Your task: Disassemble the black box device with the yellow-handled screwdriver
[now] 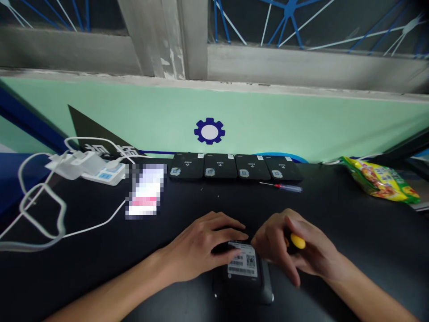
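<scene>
A black box-shaped electronic device (246, 290) lies on the table in front of me, with a white barcode label (241, 267) facing up. My left hand (208, 241) steadies it, the thumb on the label and the curved fingers by its far edge. At the device's right side, my right hand (291, 248) is closed around a screwdriver (297, 241) with a black and yellow handle. The screwdriver's tip is hidden by the hand, so I cannot tell whether it touches the device.
Several flat black boxes (220, 166) stand in a row along the wall. A second screwdriver (288, 187) with a clear handle lies before them. Left are a pixelated bright phone-like screen (146, 190), a power strip (109, 174) and white cables (63, 210). A snack bag (382, 181) lies right.
</scene>
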Available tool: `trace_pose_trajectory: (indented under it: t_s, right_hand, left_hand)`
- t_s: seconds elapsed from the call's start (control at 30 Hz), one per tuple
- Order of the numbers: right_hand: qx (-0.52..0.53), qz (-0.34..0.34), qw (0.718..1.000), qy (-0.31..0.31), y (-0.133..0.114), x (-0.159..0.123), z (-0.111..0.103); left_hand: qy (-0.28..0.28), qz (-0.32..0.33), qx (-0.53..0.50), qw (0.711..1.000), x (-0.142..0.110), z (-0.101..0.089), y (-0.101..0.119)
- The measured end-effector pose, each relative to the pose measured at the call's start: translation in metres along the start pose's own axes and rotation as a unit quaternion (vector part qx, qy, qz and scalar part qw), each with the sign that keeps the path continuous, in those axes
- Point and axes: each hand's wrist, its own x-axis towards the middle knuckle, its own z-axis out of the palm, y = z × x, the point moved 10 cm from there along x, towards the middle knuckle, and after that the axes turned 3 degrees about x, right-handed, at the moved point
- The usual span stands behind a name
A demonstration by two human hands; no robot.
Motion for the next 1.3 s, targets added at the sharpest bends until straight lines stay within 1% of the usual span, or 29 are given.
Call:
trace_pose_trajectory:
  t_s: [0.1,0.2,0.27,0.37,0.43,0.57,0.67,0.73,0.8,0.87,0.97,1.07,1.1,1.17,1.23,1.3]
  right_hand:
    - [0.017,0.033,0.999,0.005,0.007,-0.006,0.000]
    - [0.066,0.052,0.996,0.017,0.011,-0.007,-0.001]
    - [0.074,0.040,0.996,0.016,0.008,-0.004,-0.001]
    - [0.010,-0.002,1.000,0.011,-0.002,-0.001,-0.001]
    - [-0.008,-0.010,1.000,0.013,-0.004,0.000,-0.002]
    - [0.024,0.031,0.999,0.030,0.003,-0.004,-0.003]
    - [0.076,0.050,0.996,0.023,0.007,-0.003,0.000]
    - [0.083,0.029,0.996,0.017,0.004,0.000,0.001]
    - [0.054,-0.006,0.998,0.013,-0.001,0.003,0.000]
    - [0.036,-0.023,0.999,0.019,-0.003,0.003,-0.002]
    - [0.048,0.009,0.998,0.028,0.003,0.001,-0.004]
    - [0.094,0.038,0.995,0.019,0.008,0.001,0.001]
    - [0.098,0.037,0.994,0.016,0.008,0.002,0.002]
    - [0.075,0.015,0.997,0.012,0.004,0.003,0.003]
    - [0.040,-0.009,0.999,0.017,0.000,0.003,0.001]
    - [0.032,-0.016,0.999,0.025,-0.002,0.003,0.000]
  left_hand:
    - [-0.003,-0.007,-0.001,1.000,0.000,0.000,-0.001]
    - [0.010,0.005,-0.005,1.000,0.000,-0.002,0.001]
    - [0.016,0.012,-0.004,1.000,0.000,-0.003,0.002]
    - [0.025,0.018,-0.004,1.000,0.000,-0.004,0.003]
    - [0.024,0.015,-0.004,1.000,0.001,-0.003,0.002]
    - [0.014,0.008,-0.005,1.000,0.000,-0.002,0.001]
    - [0.023,0.012,-0.003,1.000,0.000,-0.003,0.001]
    - [0.028,0.017,0.000,0.999,-0.001,-0.004,0.002]
    - [0.031,0.020,0.002,0.999,-0.001,-0.005,0.003]
    - [0.029,0.017,0.002,0.999,-0.001,-0.004,0.003]
    - [0.023,0.012,-0.001,1.000,0.000,-0.004,0.003]
    - [0.024,0.016,-0.002,1.000,0.000,-0.004,0.004]
    - [0.025,0.017,-0.001,1.000,0.000,-0.004,0.004]
    - [0.025,0.016,0.001,1.000,0.000,-0.004,0.004]
    - [0.023,0.013,0.000,1.000,0.000,-0.004,0.003]
    - [0.016,0.006,-0.001,1.000,0.000,-0.003,0.002]
